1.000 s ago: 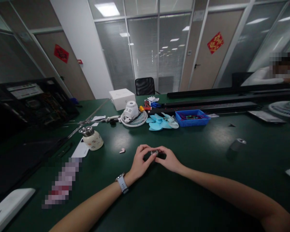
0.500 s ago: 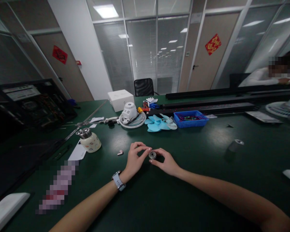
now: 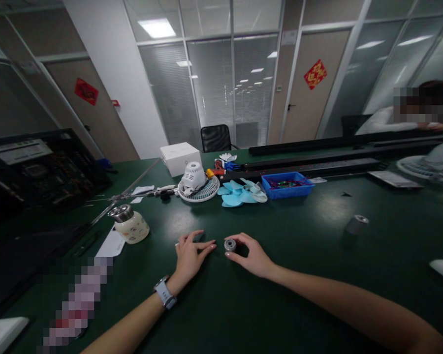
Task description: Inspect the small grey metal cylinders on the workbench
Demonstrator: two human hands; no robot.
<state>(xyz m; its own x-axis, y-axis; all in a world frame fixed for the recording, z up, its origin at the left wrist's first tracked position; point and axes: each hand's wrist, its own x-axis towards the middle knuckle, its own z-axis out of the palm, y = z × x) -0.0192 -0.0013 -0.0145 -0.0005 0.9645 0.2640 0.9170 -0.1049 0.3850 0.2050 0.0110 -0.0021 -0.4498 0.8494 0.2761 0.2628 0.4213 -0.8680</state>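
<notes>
My right hand (image 3: 254, 256) grips a small round metal part (image 3: 230, 245) between thumb and fingertips. The part stands at the tabletop, its ringed top with a dark centre facing up. Just to its left, my left hand (image 3: 190, 256), with a watch (image 3: 165, 293) on the wrist, is apart from the part. Its thumb and fingers stretch toward the part with nothing visible between them. Farther right, a grey metal cylinder (image 3: 357, 224) stands alone on the dark green table (image 3: 280, 305).
Light blue fan blades (image 3: 239, 192), a white fan head on its grille (image 3: 197, 189) and a blue tray (image 3: 288, 185) with small wires lie ahead. A cream jar (image 3: 133, 227) with a metal lid stands left. Another person (image 3: 387, 118) sits at the far right.
My left hand has let go of the round metal part and moved left, now covering most of the spot where the small pink-white piece lay. My right hand keeps its grip.
</notes>
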